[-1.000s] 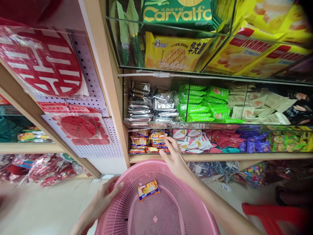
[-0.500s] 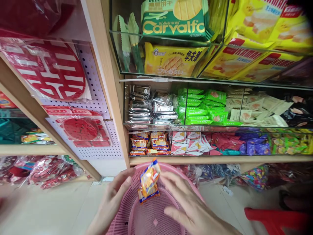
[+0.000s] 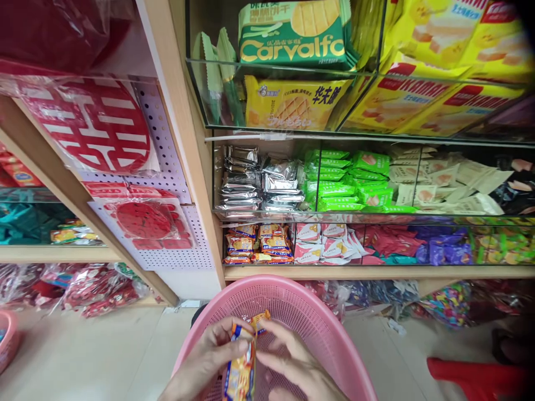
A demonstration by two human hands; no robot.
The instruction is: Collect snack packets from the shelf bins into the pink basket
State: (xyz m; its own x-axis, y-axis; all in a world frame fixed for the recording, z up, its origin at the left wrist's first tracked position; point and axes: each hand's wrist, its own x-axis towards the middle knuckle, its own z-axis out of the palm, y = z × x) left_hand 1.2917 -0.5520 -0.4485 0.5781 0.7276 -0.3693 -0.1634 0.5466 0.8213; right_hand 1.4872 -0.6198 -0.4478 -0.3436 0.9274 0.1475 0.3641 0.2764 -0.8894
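Observation:
Over the pink mesh basket (image 3: 301,303), my left hand (image 3: 207,362) is closed on an orange-and-blue snack packet (image 3: 239,374), held upright at the basket's near side. My right hand (image 3: 292,367) touches the same packet from the right, its fingers curled against the wrapper. A second orange packet (image 3: 259,321) peeks out just above my fingers; whether it lies in the basket or is held I cannot tell. Matching orange packets (image 3: 257,245) fill the leftmost bin of the lowest glass-fronted shelf, straight above the basket.
Glass-fronted bins hold silver packets (image 3: 254,184), green packets (image 3: 346,181), white-and-red packets (image 3: 326,245) and purple sweets (image 3: 443,250). Large biscuit bags (image 3: 292,33) sit on top. Red paper decorations (image 3: 92,128) hang on a pegboard at left. A red stool (image 3: 476,376) stands at lower right.
My right hand left the orange-packet bin and came down over the basket. A packet that was in the air half a second ago is now held between both hands.

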